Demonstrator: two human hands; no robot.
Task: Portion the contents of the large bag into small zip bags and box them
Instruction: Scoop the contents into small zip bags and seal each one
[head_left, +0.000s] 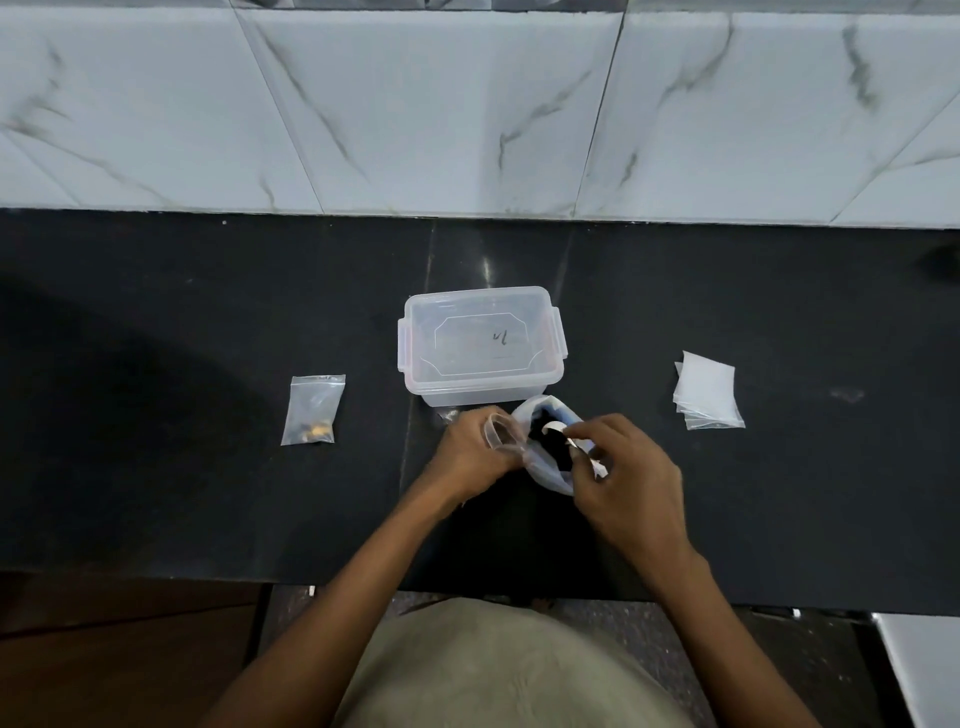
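Note:
The large clear bag (545, 467) with dark contents lies on the black counter just in front of the clear plastic box (480, 345). My left hand (475, 454) holds a small clear zip bag (500, 431) open at its mouth, beside the large bag. My right hand (628, 470) pinches a small white spoon (558, 428) whose bowl sits over the large bag's opening. One filled small zip bag (313, 410) lies flat to the left. The box has its lid on.
A stack of empty small zip bags (707, 397) lies on the counter to the right. The black counter (156, 467) runs to a white marble-tiled wall (467, 114) behind. Its near edge is just in front of my body.

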